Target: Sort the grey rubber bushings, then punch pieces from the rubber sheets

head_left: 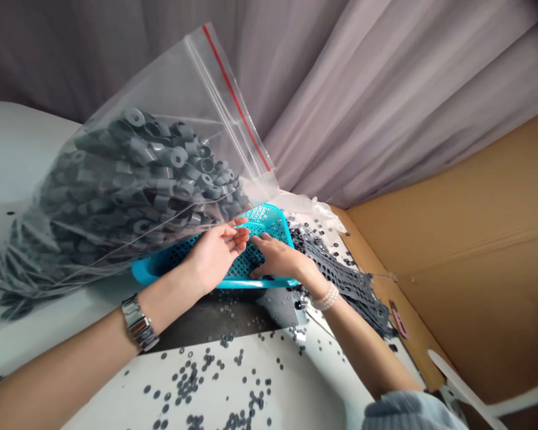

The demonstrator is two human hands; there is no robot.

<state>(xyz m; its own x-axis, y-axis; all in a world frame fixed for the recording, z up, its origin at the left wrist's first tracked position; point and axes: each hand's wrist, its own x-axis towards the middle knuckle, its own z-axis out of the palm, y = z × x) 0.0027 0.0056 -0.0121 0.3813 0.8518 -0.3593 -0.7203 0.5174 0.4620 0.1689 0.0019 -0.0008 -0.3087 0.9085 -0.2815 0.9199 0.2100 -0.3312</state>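
My left hand (216,254) hovers over the blue-green plastic basket (257,283), palm turned inward and fingers loosely bent, with nothing visible in it. Inside the basket, my right hand (280,258) reaches down with thumb and fingers apart. Some small dark pieces lie by its fingertips; I cannot make out their shape. A large clear zip bag (197,107) with a red strip leans over the basket's left side. It is filled with many short grey plastic tubular caps (179,157), some with a hole in the end.
Small dark discs (188,382) are scattered across the white table (103,394). Perforated black strips (341,278) are piled right of the basket. A pink cutter (398,319) lies beside a cardboard wall (466,239). Grey curtains (332,83) hang behind.
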